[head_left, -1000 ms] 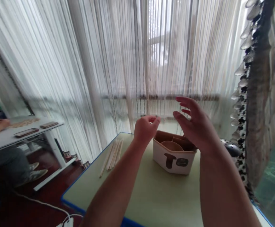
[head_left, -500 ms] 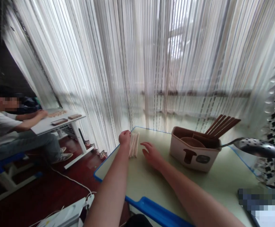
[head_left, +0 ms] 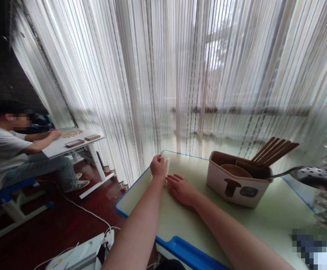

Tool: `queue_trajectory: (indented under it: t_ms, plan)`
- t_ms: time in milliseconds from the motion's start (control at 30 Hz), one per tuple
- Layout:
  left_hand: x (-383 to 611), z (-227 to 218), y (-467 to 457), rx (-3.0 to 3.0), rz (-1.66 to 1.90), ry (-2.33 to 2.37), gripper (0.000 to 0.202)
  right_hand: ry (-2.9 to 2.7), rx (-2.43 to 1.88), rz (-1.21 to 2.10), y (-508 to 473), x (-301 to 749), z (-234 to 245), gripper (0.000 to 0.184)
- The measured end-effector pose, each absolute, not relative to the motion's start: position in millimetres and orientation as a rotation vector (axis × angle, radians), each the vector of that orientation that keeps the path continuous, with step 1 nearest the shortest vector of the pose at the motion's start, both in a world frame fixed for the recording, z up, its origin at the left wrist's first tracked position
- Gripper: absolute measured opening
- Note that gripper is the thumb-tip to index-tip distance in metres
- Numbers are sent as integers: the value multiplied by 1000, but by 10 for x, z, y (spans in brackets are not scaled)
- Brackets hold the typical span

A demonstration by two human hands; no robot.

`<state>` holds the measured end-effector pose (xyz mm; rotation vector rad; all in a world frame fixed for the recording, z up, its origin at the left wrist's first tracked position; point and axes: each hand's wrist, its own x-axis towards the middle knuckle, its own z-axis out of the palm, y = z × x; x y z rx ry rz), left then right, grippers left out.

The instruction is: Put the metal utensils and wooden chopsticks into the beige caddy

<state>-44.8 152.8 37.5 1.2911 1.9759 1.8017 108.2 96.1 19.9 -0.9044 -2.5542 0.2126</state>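
Observation:
Pale thin sticks [head_left: 167, 167], which look like wooden chopsticks, lie lengthwise on the light green table [head_left: 180, 221]. My left hand [head_left: 158, 167] is closed like a fist against their left side and covers part of them. Whatever its fingers may hold is hidden. On the other side, my right hand [head_left: 182, 189] lies low over the table, fingers stretched out, with its fingertips at the right edge of the sticks.
To the right stands a cream and brown box [head_left: 233, 191] with a brown bowl [head_left: 236, 171] and several brown handles [head_left: 277, 152]. A slotted metal ladle [head_left: 317, 176] juts from its right side. At another table [head_left: 64, 150] on the left, a person [head_left: 8, 150] sits.
My right hand has moved left and down to the sticks. My left hand has shifted over them, so fewer show between my hands. The view has turned slightly left.

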Motion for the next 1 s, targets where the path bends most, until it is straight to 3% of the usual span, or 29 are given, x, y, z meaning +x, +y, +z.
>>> queue_trajectory:
  t_ms: [400, 1000]
  plan:
    - [-359, 300, 1514, 1380, 1942, 1925, 32, -2587, -929, 196, 995, 1082, 213, 37]
    - [-195, 231, 1484, 1801, 1720, 1933, 32, -2358, -1828, 82, 1026, 1224, 546, 24]
